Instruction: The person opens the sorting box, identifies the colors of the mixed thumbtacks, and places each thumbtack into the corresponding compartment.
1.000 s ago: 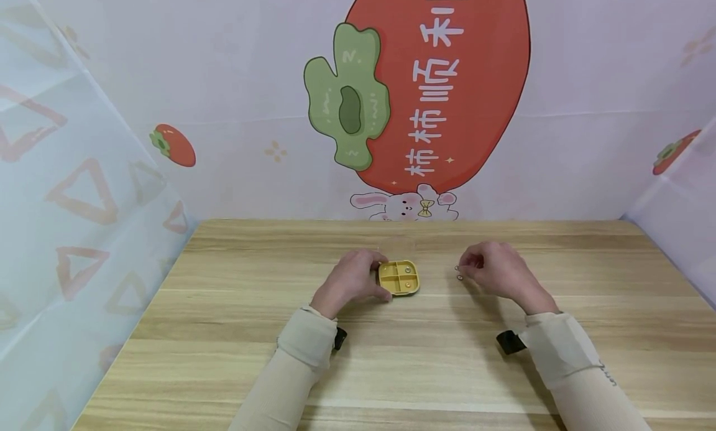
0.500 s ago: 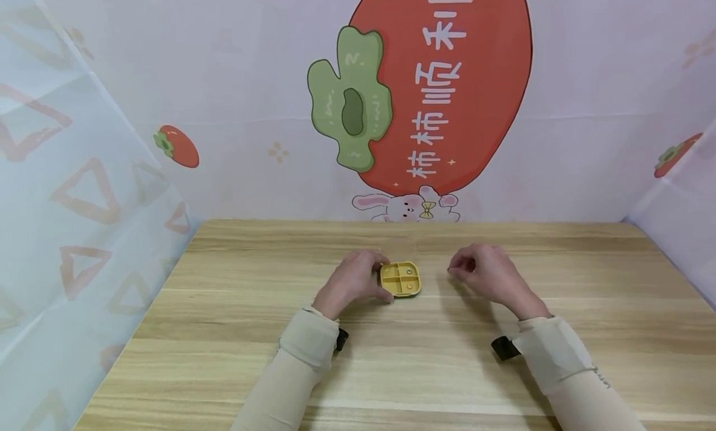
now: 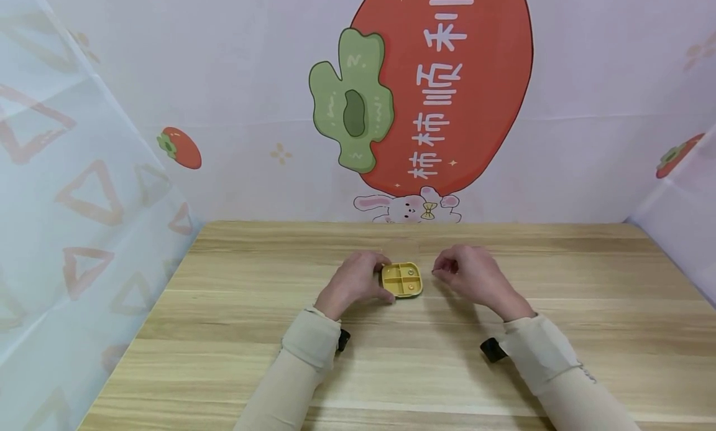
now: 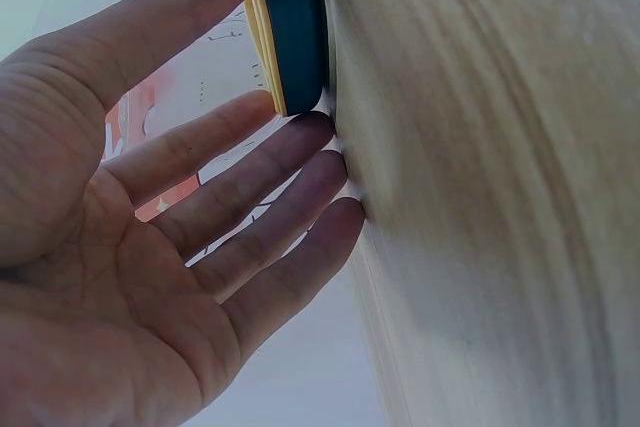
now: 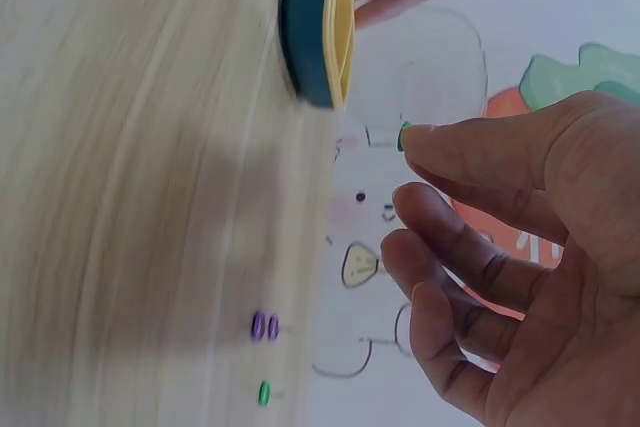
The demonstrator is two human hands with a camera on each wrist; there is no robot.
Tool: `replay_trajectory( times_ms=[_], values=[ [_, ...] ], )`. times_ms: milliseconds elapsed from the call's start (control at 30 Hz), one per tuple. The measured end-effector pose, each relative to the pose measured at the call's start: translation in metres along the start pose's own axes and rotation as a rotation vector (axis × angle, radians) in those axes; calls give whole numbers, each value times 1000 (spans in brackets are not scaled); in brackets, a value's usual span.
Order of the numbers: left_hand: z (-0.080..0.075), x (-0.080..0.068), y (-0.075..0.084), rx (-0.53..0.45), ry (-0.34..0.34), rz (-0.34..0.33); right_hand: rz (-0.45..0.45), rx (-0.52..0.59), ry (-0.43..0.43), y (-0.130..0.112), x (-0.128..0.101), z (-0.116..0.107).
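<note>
My left hand (image 3: 356, 278) holds a small pill box (image 3: 401, 280) at its left side, thumb on the near edge and index finger on the far edge. The box has a yellow four-compartment inside and a dark teal shell (image 4: 297, 37), with its clear lid (image 5: 430, 62) raised at the back. Small round pieces lie in both right-hand compartments. My right hand (image 3: 472, 275) is just right of the box, above the table. In the right wrist view, its thumb and index finger pinch a small green disc (image 5: 403, 137); the other fingers are loosely bent.
Two purple discs (image 5: 258, 326) and a green disc (image 5: 264, 392) stand out on the wooden table (image 3: 252, 369) in the right wrist view. A printed cloth (image 3: 252, 76) hangs behind the table, with more cloth at the left and right sides.
My right hand has picked up the small disc and moved left with it, closer to the pill box. The left hand keeps its hold on the box.
</note>
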State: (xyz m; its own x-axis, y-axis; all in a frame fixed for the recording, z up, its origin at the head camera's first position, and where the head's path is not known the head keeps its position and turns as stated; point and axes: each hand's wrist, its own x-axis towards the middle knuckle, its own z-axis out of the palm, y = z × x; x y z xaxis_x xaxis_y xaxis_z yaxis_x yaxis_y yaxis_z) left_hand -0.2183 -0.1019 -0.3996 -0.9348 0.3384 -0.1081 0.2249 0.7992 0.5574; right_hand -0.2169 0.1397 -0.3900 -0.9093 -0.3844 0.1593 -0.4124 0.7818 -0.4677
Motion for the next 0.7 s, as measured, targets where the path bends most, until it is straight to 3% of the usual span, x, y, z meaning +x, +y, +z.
replay_trajectory(
  times_ms=[700],
  values=[
    [-1,1,-1,9,-1,26,-10,4,-83,-41,19,29]
  ],
)
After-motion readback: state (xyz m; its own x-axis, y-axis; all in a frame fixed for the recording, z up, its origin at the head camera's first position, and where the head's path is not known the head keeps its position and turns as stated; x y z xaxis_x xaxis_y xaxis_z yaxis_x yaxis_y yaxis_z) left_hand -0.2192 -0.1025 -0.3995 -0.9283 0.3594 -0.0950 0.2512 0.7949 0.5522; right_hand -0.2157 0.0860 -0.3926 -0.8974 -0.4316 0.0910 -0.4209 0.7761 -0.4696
